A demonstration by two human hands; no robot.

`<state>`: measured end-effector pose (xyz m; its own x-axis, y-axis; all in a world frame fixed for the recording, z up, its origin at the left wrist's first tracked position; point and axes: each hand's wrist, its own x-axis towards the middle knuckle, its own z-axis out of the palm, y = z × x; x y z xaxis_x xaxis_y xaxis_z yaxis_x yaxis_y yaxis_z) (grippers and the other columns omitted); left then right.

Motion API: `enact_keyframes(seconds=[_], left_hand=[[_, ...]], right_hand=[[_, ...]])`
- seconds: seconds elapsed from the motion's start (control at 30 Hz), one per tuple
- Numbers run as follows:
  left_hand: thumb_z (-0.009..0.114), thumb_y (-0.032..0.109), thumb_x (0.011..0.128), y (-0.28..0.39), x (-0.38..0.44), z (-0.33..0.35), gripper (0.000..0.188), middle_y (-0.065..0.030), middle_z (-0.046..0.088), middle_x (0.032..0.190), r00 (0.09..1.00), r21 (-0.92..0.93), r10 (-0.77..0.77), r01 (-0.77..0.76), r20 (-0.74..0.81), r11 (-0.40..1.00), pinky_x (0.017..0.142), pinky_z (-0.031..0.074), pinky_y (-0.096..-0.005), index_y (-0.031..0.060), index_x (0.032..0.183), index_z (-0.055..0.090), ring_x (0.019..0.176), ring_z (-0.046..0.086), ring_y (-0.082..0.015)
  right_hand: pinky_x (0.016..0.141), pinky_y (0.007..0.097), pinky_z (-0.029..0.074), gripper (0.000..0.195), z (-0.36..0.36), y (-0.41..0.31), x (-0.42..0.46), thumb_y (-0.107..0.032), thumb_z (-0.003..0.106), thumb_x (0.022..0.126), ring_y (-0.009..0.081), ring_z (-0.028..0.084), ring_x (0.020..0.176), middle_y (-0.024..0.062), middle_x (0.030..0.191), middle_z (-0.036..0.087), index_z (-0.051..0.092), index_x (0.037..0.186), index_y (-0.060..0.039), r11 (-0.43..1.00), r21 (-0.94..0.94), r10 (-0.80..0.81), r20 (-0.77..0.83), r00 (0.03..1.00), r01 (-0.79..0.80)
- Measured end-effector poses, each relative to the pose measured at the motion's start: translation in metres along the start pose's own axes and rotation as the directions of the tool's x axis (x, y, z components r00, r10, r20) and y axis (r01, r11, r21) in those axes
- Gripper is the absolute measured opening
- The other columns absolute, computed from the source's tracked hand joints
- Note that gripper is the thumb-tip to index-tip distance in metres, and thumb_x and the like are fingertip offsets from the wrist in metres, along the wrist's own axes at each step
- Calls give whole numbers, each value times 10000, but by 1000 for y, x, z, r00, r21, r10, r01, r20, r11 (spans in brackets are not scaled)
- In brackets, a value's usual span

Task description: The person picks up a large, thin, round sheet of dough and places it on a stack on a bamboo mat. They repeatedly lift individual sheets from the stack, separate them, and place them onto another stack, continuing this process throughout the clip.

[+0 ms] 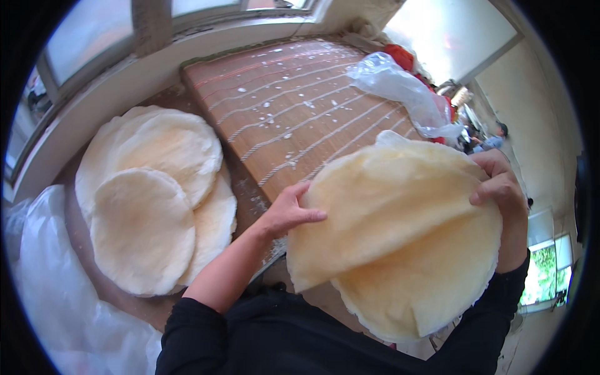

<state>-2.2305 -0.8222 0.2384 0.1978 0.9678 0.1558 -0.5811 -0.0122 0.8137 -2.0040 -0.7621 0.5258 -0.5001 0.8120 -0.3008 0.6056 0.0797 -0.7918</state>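
Between my two hands is a large, thin, pale yellow round sheet [403, 225], folded or overlapped along a diagonal; its material I cannot tell for certain. My left hand [298, 209] grips its left edge, thumb on top and fingers mostly behind. At its upper right edge, my right hand [497, 180] pinches it between thumb and fingers. Left of my left arm lies a pile of similar sheets: a smaller oval one [143, 232] rests on top of larger round ones [164, 136].
A wooden board [281, 108] wound with white and red cords, strewn with white flakes, lies ahead. Clear plastic [398, 86] drapes its right end. More plastic sheeting [56, 272] is at the lower left. Windows line the wall. A person [492, 139] is far off at right.
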Motion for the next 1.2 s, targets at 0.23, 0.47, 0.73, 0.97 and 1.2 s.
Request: enact_keyframes(seconds=[0.23, 0.47, 0.73, 0.97, 1.2], left_hand=[[699, 60, 685, 33, -49, -59, 163, 8, 602, 721, 931, 139, 197, -161, -308, 977, 572, 439, -189, 27, 803, 591, 655, 551, -48], [661, 51, 719, 244, -77, -121, 95, -1, 616, 695, 510, 907, 798, -74, -322, 414, 554, 436, -194, 27, 802, 622, 638, 506, -17], [539, -47, 665, 196, -169, -209, 147, -124, 600, 805, 667, 949, 743, 262, -49, -173, 664, 457, -312, 28, 780, 590, 763, 578, -259], [532, -13, 685, 67, -226, -256, 138, -137, 593, 848, 727, 877, 607, 470, -321, -98, 716, 448, -377, 38, 796, 596, 831, 558, -305], [521, -17, 718, 55, -166, -220, 132, -137, 612, 805, 718, 896, 562, 433, -411, 102, 678, 464, -339, 18, 812, 608, 758, 589, -286]], right_hand=[[637, 207, 439, 472, 55, -27, 50, -146, 576, 511, 110, 559, 715, 41, 778, 601, 585, 935, 64, 928, -299, -181, 163, 970, 224], [573, 225, 452, 249, 104, -73, 185, -27, 576, 643, 76, 548, 641, 10, 697, 593, 622, 886, -4, 644, -297, -725, 59, 686, 705], [707, 339, 485, 183, 254, -6, 293, -6, 522, 747, 263, 591, 806, 131, 869, 607, 630, 877, -75, 439, -453, -870, 3, 494, 776], [745, 301, 469, 285, 257, 102, 206, 43, 511, 697, 227, 582, 848, 91, 903, 603, 605, 944, -61, 641, -281, -700, 168, 694, 714], [599, 282, 483, 361, 140, 280, 142, -65, 545, 621, 172, 593, 623, 80, 743, 623, 613, 976, -71, 966, -230, 38, -336, 941, -121]])
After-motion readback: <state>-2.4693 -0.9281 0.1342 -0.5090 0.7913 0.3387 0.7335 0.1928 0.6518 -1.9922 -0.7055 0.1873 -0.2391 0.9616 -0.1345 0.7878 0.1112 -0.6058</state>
